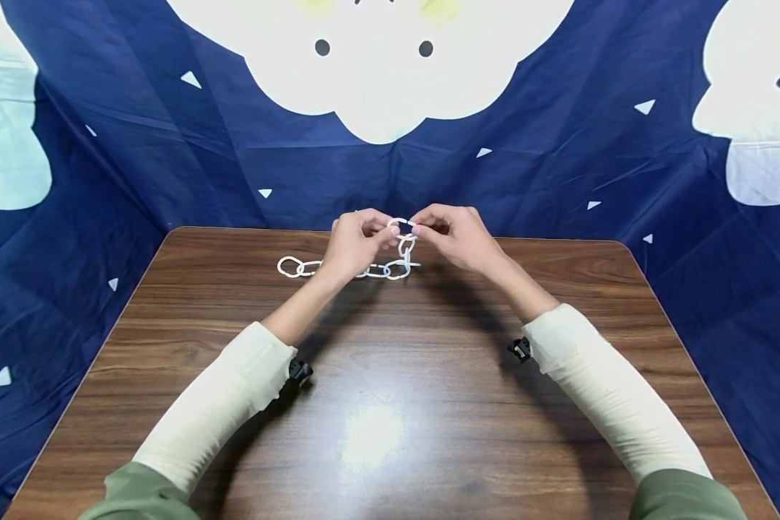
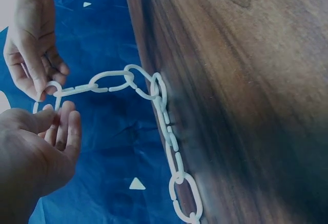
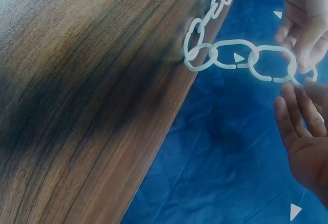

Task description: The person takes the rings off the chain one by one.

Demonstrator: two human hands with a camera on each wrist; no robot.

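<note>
Left hand (image 1: 356, 244) and right hand (image 1: 460, 235) pinching a link (image 1: 399, 219) at the raised end of a white chain (image 2: 158, 88).
Thumb and fingertips of each hand grasp the link near the far edge of the wood-grain tabletop (image 1: 442, 404); joined links descend from it and lie leftward along the wood. Behind hangs navy cloth (image 1: 169, 166) with white triangles.

Chain (image 2: 157, 101) lies nr far edge of tbl (image 1: 429, 361), passing below L hand's (image 1: 356, 242) wrist; L end sits L of it, R end rises off tbl to end link (image 1: 398, 219) btwn L & R hand (image 1: 458, 235). Cloth (image 1: 234, 166) behind tbl, also L & R.
</note>
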